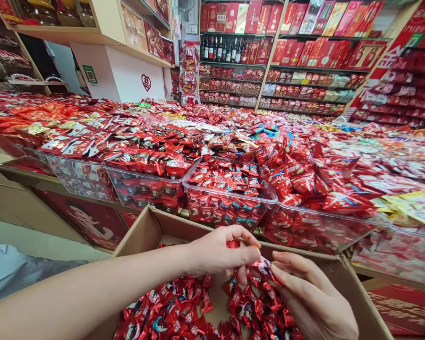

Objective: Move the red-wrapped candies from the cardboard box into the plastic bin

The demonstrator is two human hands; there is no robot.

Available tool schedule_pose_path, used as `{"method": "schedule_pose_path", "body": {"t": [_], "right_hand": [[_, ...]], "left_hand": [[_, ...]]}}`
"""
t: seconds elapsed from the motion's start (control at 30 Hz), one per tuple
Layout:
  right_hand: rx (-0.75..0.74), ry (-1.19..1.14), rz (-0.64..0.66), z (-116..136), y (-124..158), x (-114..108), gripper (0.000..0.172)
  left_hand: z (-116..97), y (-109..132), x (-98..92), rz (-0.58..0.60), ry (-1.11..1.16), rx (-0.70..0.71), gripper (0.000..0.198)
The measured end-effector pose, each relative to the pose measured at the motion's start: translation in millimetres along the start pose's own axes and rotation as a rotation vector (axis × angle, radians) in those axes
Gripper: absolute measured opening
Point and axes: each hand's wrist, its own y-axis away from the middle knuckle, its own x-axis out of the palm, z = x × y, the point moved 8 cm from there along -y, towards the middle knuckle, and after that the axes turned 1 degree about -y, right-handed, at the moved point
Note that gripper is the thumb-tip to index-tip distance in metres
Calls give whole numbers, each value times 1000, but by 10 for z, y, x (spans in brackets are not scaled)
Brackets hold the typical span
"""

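Over an open cardboard box (pixel 354 278), my left hand (pixel 221 252) and my right hand (pixel 310 293) meet at a small wrapped candy (pixel 264 267). The fingers of my left hand pinch its near-left end, and my right thumb and fingers press on its other end. Its wrapper is red with a whitish, dark-marked part; the fingers cover some of it. Another bit of red wrapper (pixel 233 244) shows in the curl of my left hand. Below, many loose red-wrapped candies (pixel 177 307) lie on the box bottom, partly hidden by my arms.
Just behind the box stands a clear plastic bin (pixel 230 200) of similar red candies. To its left is a bin (pixel 145 186) of dark-red packets, to its right one with larger red pouches (pixel 304 179). Shelves (pixel 241 61) with red boxes and bottles line the back wall.
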Motion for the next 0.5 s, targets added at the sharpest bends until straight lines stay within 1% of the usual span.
{"method": "schedule_pose_path", "body": {"t": [0.07, 0.1, 0.17, 0.27, 0.3, 0.37, 0.43, 0.5], "right_hand": [[37, -42, 61, 15, -12, 52, 36], [95, -93, 71, -10, -19, 74, 35], [303, -243, 41, -142, -10, 115, 34], [647, -473, 9, -346, 89, 254, 27], [727, -536, 11, -380, 124, 305, 21], [818, -649, 3, -405, 171, 370, 13], [863, -755, -11, -414, 204, 399, 14], [893, -854, 5, -422, 234, 431, 18]], "left_hand": [[-8, 11, -6, -45, -23, 11, 32], [-16, 20, -20, -78, -40, 18, 33], [-38, 40, -54, -136, -69, 31, 34], [-80, 57, -93, -162, -105, 55, 38], [-81, 57, -104, -159, -114, 52, 38], [-52, 50, -115, -131, -108, 24, 34], [2, 41, -95, -71, -50, -15, 30], [47, 39, -54, -4, 37, -39, 29]]}}
